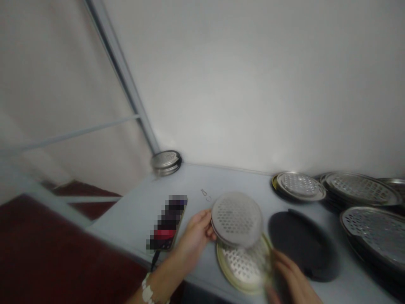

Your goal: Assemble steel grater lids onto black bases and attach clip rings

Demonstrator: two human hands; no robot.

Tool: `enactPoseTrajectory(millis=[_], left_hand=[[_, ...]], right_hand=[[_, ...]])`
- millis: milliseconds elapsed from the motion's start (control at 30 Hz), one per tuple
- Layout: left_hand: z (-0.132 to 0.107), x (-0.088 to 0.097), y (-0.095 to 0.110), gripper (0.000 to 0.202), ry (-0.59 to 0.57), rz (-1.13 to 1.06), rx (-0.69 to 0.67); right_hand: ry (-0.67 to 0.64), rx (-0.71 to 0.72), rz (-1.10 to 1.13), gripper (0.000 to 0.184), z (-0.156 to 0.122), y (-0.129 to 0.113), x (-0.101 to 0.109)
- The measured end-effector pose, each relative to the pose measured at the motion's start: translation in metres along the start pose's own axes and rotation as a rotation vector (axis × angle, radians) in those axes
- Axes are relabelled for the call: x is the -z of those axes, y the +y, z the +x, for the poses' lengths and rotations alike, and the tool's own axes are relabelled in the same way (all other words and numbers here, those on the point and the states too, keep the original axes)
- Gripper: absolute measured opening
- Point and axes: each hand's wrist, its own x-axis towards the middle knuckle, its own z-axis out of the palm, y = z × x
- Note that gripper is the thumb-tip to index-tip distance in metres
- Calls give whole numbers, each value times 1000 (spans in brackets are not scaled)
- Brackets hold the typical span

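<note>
Metal disc just right of left hand, fingers clamped on the rim, likely to leave the face clear. Yellow-rimmed disc lower right of those fingers; right hand blurred, can't tell its grip.

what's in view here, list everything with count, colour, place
wall: 1, white, back
table: 1, pale grey, below wall
floor: 1, dark red, lower left
frame: 1, grey, left
held disc: 1, grey, centre front
yellow-rimmed disc: 1, silver, partly behind held disc
dark plate: 1, black, centre right
disc piles: 3 or more, silver/black, right
corner pile: 1, silver/black, table's far left
metal loops: 2, pale, mid table
pixelated object: 1, dark/red, table's left
cord: 1, black, beside that
bracelet: 1, white, bottom edge
left grip: 1, bare, on held disc
right grip: 1, bare, blurred, bottom right
</note>
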Motion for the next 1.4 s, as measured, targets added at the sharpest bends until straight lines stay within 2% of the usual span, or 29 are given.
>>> enactPoseTrajectory(millis=[100, 200, 267, 367, 433, 567, 767, 900, 1033, 1133, 1267, 1400], left_hand=[[-12, -3, -13, 49, -89, 80, 69], [-18, 1, -20, 58, -117, 327, 33], [-19, 4, -18, 53, -96, 608, -87], [-20, 7, -10, 35, -57, 1026, -370], [-22, 7, -5, 31, -60, 1153, -481], [-29, 7, -7, 36, -149, 1195, -478], [-37, 21, -26, 83, -238, 1322, -519], [-37, 33, -41, 99, -211, 1393, -619], [-36, 39, -56, 125, -216, 1416, -718], [-35, 41, -65, 124, -165, 1385, -745], [-36, 40, -70, 117, -100, 1330, -692], [-36, 39, -69, 121, -130, 1326, -693]], right_hand=[[45, -118, 73, 48, -2, -1, -3], [9, -151, 94, 63, 1, -4, 0], [-39, -126, 74, 68, 6, -8, 4], [-75, -98, 30, 63, 12, -15, 11], [-78, -114, 21, 56, 15, -21, 14], [-70, -165, 52, 50, 19, -28, 18], [-57, -154, 105, 36, 19, -30, 23], [-71, -97, 105, 33, 22, -31, 29], [-108, -77, 106, 33, 24, -32, 33], [-91, -78, 122, 32, 24, -32, 34], [-49, -105, 168, 30, 26, -33, 35], [-28, -138, 211, 29, 29, -34, 38]])
